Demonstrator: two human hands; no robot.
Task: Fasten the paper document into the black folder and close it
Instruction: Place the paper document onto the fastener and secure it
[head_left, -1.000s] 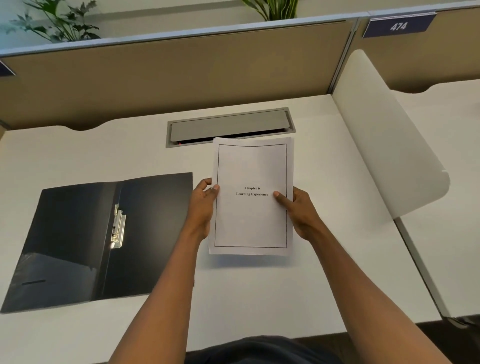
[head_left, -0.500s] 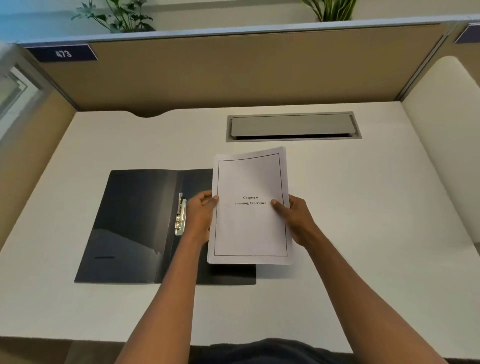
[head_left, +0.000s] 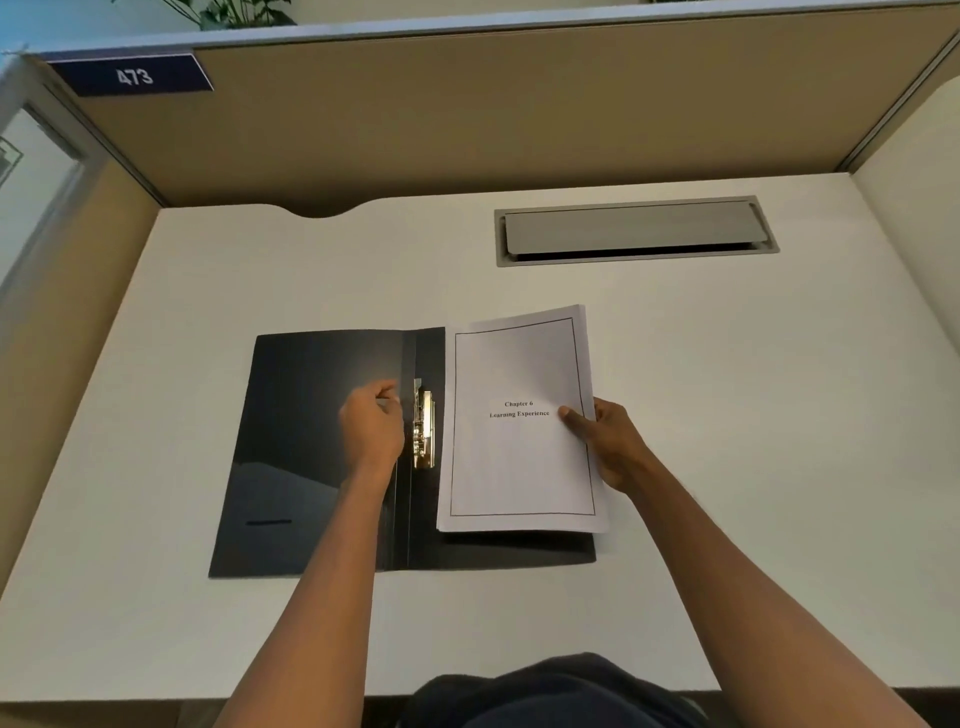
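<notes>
The black folder (head_left: 291, 447) lies open on the white desk (head_left: 727, 415). Its metal clip (head_left: 423, 431) runs along the spine, on the right half. The paper document (head_left: 519, 462), titled "Chapter 6 Learning Experience", rests over the folder's right half, just right of the clip. My right hand (head_left: 605, 441) grips the document's right edge, thumb on top. My left hand (head_left: 371, 426) hovers over the folder's left half beside the clip, fingers curled, off the paper.
A grey cable hatch (head_left: 636, 228) is set into the desk behind the document. Tan partition walls (head_left: 467, 119) close the desk at the back and left; a sign reading 473 (head_left: 132, 75) hangs at top left. A pale divider stands at the right.
The document has shifted onto the folder's right half. My left hand has let go of the paper and moved left next to the clip. My right hand still holds the paper.
</notes>
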